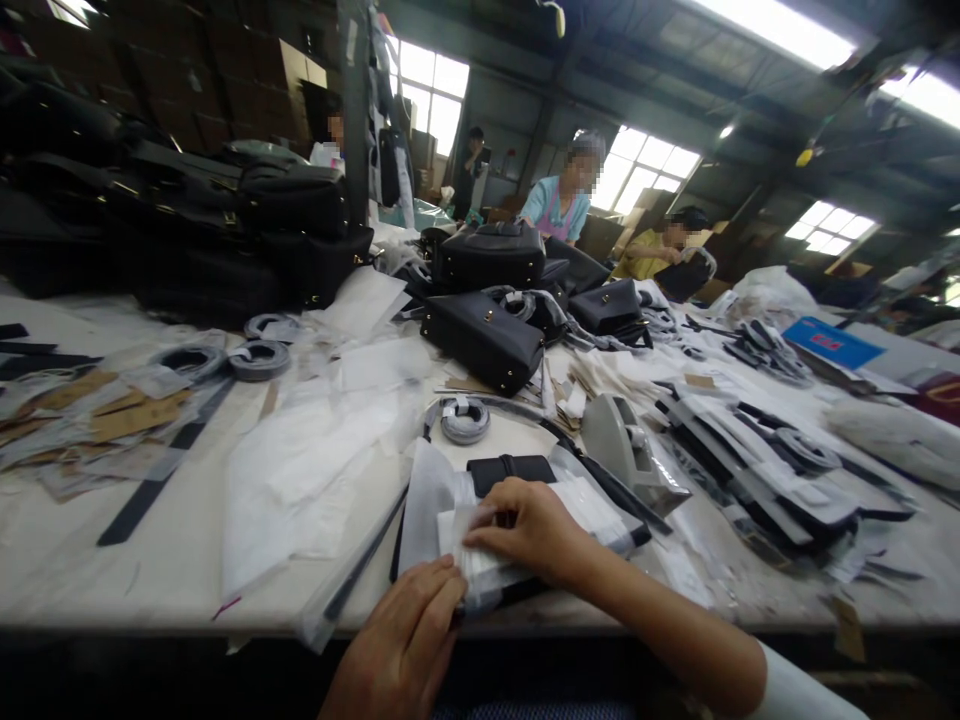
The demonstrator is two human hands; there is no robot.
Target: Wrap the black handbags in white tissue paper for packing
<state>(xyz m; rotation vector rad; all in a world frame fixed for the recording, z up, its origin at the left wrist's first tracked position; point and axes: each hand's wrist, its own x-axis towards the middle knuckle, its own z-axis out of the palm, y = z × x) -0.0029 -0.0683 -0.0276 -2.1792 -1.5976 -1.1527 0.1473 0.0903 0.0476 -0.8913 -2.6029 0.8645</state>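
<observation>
Near the front edge of the surface (176, 575), we seem to be wrapping the black bag (517, 466); our right hand (536, 528) pinches white wrapping (448, 528) between narrowed fingers, our left hand's (409, 630) grip unclear; next likely calls for steadiness.

Dispenser (611, 440): pale grey. Just L of it: translucent wht wrap (427, 510), blk piece (525, 468), grey coil (465, 434) w/ wht band. Farther L: wht sheets (300, 490). Far L: tan/brown cards (142, 410), plain blk strip (142, 505), magenta thread (227, 606). Behind disp., to L: blk bags (480, 345) w/ gold studs; far L, blk pile (300, 250) w/ gold bits. R of disp.: stack (757, 470), blk & wht layers. Far R: bright blue box (855, 352) w/ red marking, maroon item (941, 398). Well behind disp.: co-workers' lt blue top (551, 200) w/ pink apron (562, 225), yellow top (637, 255). Nearer than disp.: pale sleeve (806, 690), dk cloth (532, 712) w/ fine pale specks. Tabletop (60, 560): off-wht.
</observation>
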